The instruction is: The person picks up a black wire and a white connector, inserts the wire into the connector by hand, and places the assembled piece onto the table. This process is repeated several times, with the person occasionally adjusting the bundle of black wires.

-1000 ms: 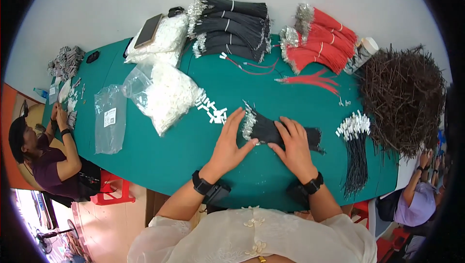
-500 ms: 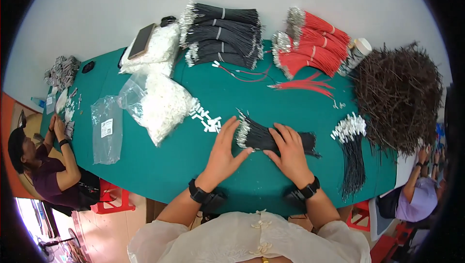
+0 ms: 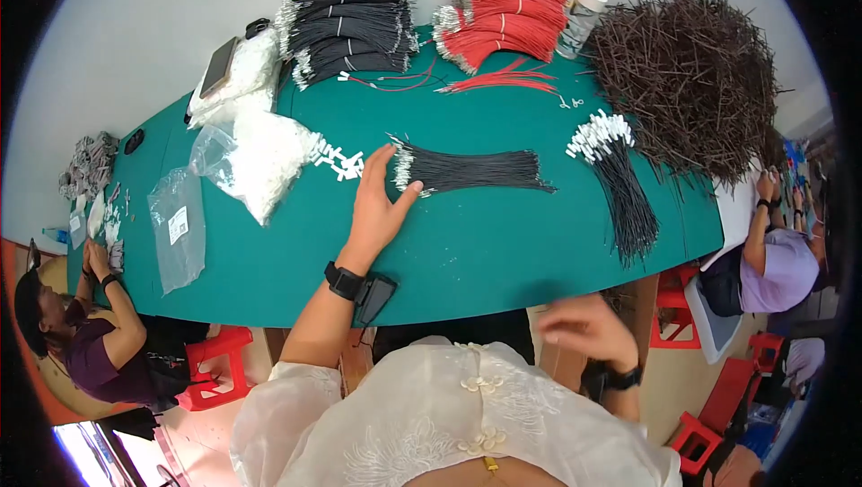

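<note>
A bundle of black wires point(image 3: 476, 169) with silvery terminals at its left end lies across the green table in front of me. My left hand point(image 3: 379, 210) rests at that terminal end, thumb and fingers spread on either side of it and not closed around it. Smeared by motion, my right hand point(image 3: 588, 327) is off the near table edge, away from the wires; its fingers do not show clearly. To the right lies another black wire bundle point(image 3: 624, 195), its far end fitted with white connector housings point(image 3: 600, 137). Loose white housings point(image 3: 339, 160) are scattered just beyond my left fingers.
A bag of white housings point(image 3: 260, 164) lies left, beside an empty clear bag point(image 3: 177, 227). Tied black bundles point(image 3: 350, 29) and red bundles point(image 3: 507, 16) are stacked behind, near a cup point(image 3: 582, 25). A brown heap point(image 3: 687, 83) stands right. Co-workers sit at both sides.
My right hand has left the black wire bundle and pulled back toward my body, past the table edge. My left hand stays at the terminal end. The whole view has shifted.
</note>
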A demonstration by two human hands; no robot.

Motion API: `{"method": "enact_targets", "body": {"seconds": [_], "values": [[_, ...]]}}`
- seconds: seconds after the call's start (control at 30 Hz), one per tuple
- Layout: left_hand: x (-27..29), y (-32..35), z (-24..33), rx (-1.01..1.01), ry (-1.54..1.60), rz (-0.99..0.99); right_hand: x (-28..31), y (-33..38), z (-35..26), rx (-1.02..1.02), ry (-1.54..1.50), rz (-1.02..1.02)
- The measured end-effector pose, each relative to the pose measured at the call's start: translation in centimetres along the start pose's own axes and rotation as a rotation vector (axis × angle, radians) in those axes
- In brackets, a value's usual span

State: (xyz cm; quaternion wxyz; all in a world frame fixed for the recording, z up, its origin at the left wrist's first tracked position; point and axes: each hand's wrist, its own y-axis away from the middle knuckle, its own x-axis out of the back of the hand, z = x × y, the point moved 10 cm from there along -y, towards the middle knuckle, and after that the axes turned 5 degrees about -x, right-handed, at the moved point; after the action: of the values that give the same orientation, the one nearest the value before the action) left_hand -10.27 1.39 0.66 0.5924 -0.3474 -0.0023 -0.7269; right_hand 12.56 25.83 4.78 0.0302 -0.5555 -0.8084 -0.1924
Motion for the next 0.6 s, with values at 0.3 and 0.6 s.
{"method": "enact_targets", "body": {"seconds": [0.3, 0.6], "values": [[-0.5, -0.3, 1.0, 0.0, 0.073, -0.002, 18.3, 22.6, 29.3, -0.368, -0.217, 1.402], [-0.5, -0.6, 2.4, 0.023, 0.019, -0.063, 49.6, 29.5, 12.4, -0.447, 0.608, 1.667]]}}
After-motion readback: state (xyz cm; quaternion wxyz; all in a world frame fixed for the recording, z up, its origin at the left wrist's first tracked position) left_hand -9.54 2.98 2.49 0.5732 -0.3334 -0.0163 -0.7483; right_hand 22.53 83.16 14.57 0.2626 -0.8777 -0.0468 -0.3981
